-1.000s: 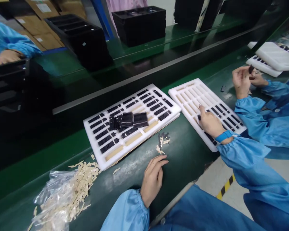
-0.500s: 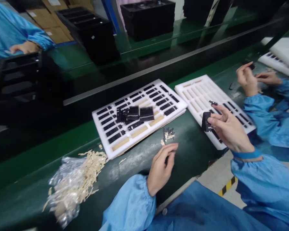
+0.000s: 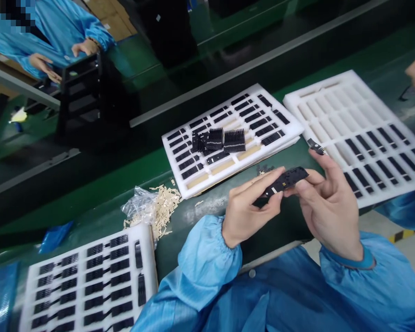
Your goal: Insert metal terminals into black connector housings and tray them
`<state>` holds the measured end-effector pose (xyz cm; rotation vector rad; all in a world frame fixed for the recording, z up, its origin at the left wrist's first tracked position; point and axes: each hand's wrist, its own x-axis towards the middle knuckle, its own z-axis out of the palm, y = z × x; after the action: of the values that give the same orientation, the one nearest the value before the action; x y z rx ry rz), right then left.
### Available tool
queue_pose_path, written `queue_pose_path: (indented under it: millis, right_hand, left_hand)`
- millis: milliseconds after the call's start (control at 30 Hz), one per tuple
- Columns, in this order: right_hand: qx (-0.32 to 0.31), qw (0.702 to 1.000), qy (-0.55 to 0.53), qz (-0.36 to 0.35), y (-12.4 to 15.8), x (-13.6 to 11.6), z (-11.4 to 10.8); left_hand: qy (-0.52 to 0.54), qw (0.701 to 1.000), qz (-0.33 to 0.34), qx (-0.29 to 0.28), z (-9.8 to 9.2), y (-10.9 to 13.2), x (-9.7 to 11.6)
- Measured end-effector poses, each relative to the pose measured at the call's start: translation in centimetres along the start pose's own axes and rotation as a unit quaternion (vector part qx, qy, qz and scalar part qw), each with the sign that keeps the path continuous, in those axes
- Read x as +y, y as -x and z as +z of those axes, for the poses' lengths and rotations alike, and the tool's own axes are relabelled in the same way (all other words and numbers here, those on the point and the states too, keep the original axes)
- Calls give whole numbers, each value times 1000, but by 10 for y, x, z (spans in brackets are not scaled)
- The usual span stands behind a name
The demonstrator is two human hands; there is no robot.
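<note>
My left hand point(image 3: 249, 207) pinches one end of a flat black part point(image 3: 286, 180) between thumb and fingers. The part has a small white patch and a tiny yellow mark on its upward face. At its other end, my right hand point(image 3: 332, 207) grips it with the thumb and a finger. A second, smaller black piece point(image 3: 316, 146) rests at the raised index fingertip of my right hand. Behind my left fingers lies a pile of tiny dark and pale bits point(image 3: 263, 168), partly hidden. Farther back, loose black finned pieces point(image 3: 234, 140) sit on a white foam tray point(image 3: 185, 189).
A second foam tray point(image 3: 383, 196) with black parts stands at right, a third point(image 3: 152, 267) at lower left. Pale strips point(image 3: 168, 203) spill beside a clear plastic bag point(image 3: 140, 203). Across the line, a co-worker's hands point(image 3: 86, 47) are near black crates point(image 3: 79, 97).
My left hand has risen from beside the small bits and taken hold of the black part in my right hand. The view has swung left, bringing the lower-left tray into sight.
</note>
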<state>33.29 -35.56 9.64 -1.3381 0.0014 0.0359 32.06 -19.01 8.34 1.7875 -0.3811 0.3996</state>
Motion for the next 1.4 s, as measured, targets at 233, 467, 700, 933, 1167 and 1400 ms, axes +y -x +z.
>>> queue_pose_path:
  millis: [233, 467, 700, 933, 1167, 1400]
  right_hand:
    - [15, 998, 56, 2, 2, -1, 2]
    - [1, 997, 77, 1, 3, 2, 0]
    - [-9, 998, 68, -1, 3, -1, -1]
    - [3, 999, 36, -1, 2, 14, 3]
    - [120, 957, 252, -79, -49, 10, -73]
    - [-32, 678, 734, -14, -130, -7, -148]
  left_hand:
    - [13, 999, -20, -44, -9, -7, 5]
    - [16, 999, -11, -49, -14, -10, 5]
    - [15, 998, -12, -52, -16, -10, 7]
    - [19, 997, -34, -74, -11, -7, -6]
    - [-15, 964, -154, -218, 7, 17, -34]
    - [-72, 935, -143, -316, 14, 38, -36]
